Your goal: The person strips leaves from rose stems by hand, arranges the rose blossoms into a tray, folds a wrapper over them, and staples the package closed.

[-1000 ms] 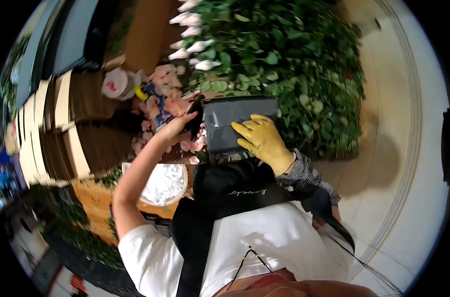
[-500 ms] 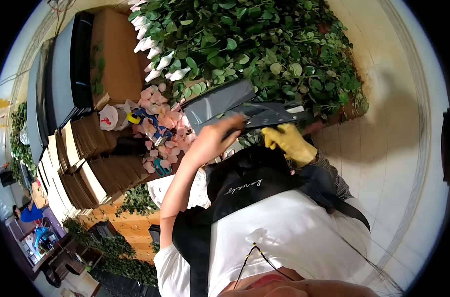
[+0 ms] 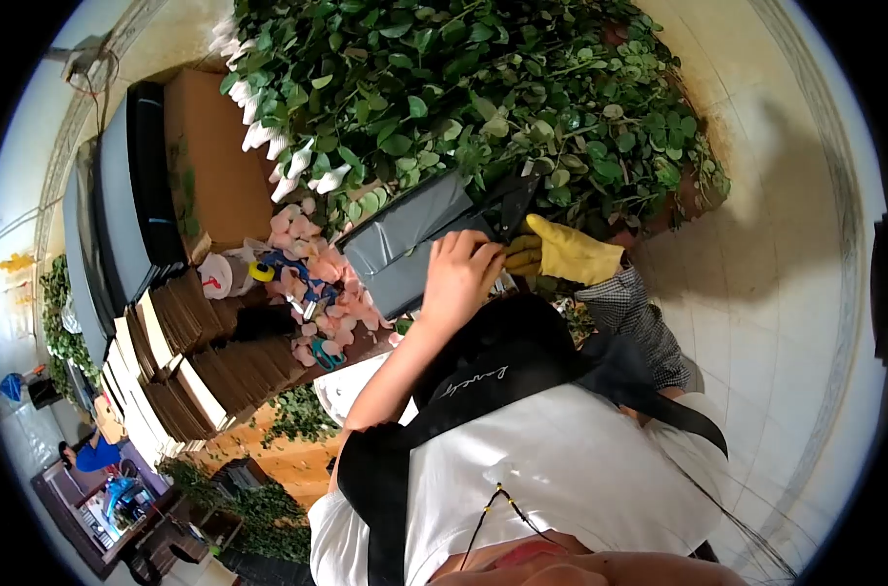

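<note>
My bare left hand [image 3: 461, 273] lies over a dark grey plastic-covered package [image 3: 405, 236]. Its fingers are bent, their tips close to the glove; what they pinch, if anything, is hidden. On my right hand [image 3: 561, 252] is a yellow glove, its thumb up and its fingers curled. From it a black, flat, shiny piece [image 3: 514, 203] rises toward the leaves; its exact kind is not clear. Just beyond both hands lies a large heap of leafy green stems [image 3: 502, 107]. White-wrapped flower heads [image 3: 289, 174] show at its left end.
Pink petals [image 3: 341, 311] are scattered left of the package, with teal-handled scissors [image 3: 327, 354] and a yellow tape measure [image 3: 261, 271] among them. Stacks of folded cardboard [image 3: 209, 361] and a brown carton [image 3: 219, 156] stand farther left. Tiled floor [image 3: 756, 322] lies to the right.
My left hand has moved right and closer to the glove. The black piece has swung from lying sideways to pointing up toward the leaves. The view has shifted slightly.
</note>
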The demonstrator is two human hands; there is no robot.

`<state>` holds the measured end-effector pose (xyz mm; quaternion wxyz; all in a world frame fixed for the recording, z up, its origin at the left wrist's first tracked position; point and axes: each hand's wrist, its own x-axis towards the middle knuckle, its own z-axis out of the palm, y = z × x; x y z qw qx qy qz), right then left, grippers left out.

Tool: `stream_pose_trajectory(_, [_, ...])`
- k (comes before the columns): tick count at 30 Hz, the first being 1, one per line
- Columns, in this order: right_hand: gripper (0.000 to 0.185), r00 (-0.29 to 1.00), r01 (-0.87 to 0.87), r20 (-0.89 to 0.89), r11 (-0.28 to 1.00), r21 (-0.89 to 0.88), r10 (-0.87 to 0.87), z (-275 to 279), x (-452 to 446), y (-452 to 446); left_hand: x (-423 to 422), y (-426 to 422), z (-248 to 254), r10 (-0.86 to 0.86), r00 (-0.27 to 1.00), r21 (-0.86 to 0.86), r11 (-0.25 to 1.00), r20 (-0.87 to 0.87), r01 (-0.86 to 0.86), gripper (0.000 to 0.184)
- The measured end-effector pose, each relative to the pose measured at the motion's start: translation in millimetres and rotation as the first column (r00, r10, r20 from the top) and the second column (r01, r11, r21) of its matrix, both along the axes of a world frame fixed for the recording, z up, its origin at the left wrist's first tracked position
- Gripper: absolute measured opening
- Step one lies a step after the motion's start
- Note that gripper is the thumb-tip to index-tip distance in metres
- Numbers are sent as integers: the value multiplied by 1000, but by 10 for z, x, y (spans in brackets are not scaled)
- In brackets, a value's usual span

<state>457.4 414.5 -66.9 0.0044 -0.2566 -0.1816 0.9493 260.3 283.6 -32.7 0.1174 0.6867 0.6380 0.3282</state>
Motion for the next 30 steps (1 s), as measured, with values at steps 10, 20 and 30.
stream_pose_trajectory(10, [45,949,-24,285,867,499,-137,322,93,-99,-897,-205,-103,62,994,-214,974,-91,-80,78])
stream_pose_trajectory(20, [45,564,-767,820,-428,478,-95,874,115,3,-706,-306,-353,158,975,-172,968,-153,-184,27])
stream_pose_trajectory(30, [91,333,-831,852,-301,468,404,252,-288,428,-695,-290,-415,216,966,-60,972,-140,-226,18])
